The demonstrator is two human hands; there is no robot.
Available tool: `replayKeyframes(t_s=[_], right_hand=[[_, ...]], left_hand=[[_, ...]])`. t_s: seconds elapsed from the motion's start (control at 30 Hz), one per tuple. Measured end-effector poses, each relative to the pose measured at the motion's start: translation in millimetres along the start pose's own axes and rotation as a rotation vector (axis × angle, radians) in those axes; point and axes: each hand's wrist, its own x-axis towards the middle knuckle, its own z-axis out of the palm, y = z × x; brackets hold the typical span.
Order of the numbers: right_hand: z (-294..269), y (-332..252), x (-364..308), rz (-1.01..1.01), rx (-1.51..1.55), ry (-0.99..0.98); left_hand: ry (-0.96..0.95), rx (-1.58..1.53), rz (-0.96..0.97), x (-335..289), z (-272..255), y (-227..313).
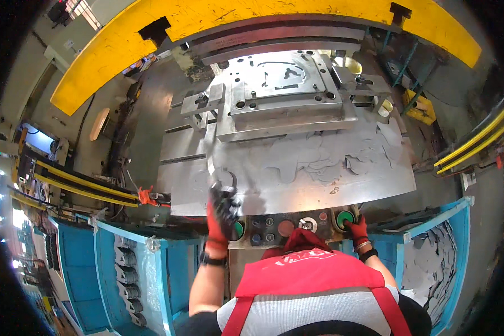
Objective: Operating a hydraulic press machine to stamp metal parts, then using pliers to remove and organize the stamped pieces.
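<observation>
My left hand (223, 214), in a red and black glove, is raised beside the left green button (238, 230), blurred by motion. Its dark fingers appear closed around the lower end of a thin metal strip (210, 162), which points away toward the die. My right hand (359, 232), gloved too, grips the right end of the control box (285, 217), its thumb at the right green button (345, 217). Beyond the hands is the steel press bed (297, 190), carrying a thick metal die (288, 106) with a cut-out pattern on top.
Thin grey sheet scraps (330, 162) lie on the bed. The yellow press frame (302, 15) arches over the die. Blue bins stand on both sides: the left bin (163, 269) holds stacked cut parts, the right bin (404, 263) grey sheet pieces. Yellow rails (470, 143) flank the press.
</observation>
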Motion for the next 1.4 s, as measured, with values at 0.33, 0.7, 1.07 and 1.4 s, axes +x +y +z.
replayKeyframes(t_s=[0.33, 0.7, 1.07, 1.4], right_hand=[[-7.3, -4.9, -26.1, -0.093, 0.122, 0.054], [-22.2, -232.1, -51.0, -0.697, -0.118, 0.035], [112.4, -320.6, 4.6, -1.377, -0.93, -0.262], [112.5, -333.5, 15.5, -1.58, -0.551, -0.091]], left_hand=[[-0.354, 0.346, 0.0, 166.4, 160.4, 7.8], [-0.231, 0.389, 0.041, 73.9, 120.9, 43.1], [0.129, 0.29, -0.062, -57.5, -39.6, 6.7], [0.202, 0.181, -0.038, -51.4, -96.0, -28.2]])
